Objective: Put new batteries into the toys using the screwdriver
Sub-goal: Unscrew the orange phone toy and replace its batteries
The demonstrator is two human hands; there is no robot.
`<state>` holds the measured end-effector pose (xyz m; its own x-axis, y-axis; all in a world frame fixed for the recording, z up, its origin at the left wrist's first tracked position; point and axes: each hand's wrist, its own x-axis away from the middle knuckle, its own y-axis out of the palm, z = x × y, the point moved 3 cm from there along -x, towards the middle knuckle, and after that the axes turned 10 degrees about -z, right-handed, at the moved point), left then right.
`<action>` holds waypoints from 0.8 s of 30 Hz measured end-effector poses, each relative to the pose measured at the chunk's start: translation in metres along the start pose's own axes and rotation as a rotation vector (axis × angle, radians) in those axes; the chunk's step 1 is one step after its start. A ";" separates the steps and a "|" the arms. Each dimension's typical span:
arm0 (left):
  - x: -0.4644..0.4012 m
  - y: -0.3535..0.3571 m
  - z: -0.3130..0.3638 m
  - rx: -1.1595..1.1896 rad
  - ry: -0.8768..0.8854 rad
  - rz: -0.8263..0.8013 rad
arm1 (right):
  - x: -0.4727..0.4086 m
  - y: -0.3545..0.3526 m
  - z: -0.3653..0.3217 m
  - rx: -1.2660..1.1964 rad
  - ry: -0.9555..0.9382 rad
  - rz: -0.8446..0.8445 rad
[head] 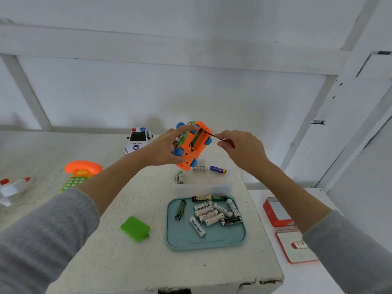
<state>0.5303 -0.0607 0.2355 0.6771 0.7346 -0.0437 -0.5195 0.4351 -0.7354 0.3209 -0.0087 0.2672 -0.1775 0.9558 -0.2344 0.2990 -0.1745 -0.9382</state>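
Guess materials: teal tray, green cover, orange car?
Teal tray: likely silicone or soft plastic, matte, rounded rim.
Green cover: moulded plastic, slight sheen.
Orange car: glossy hard plastic, with moulded speaker holes.

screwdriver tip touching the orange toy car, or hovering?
Touching. The head view shows the screwdriver shaft reaching from the right hand into the open battery bay of the orange toy car, with no gap at the rim.
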 end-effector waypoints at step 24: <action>-0.017 -0.006 0.005 -0.241 -0.024 -0.023 | 0.017 0.013 0.031 -0.075 0.026 -0.177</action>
<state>0.5190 -0.0728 0.2440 0.6736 0.7390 -0.0110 -0.3625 0.3173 -0.8763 0.2929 -0.0021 0.2437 -0.2089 0.9761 -0.0600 0.3344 0.0137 -0.9423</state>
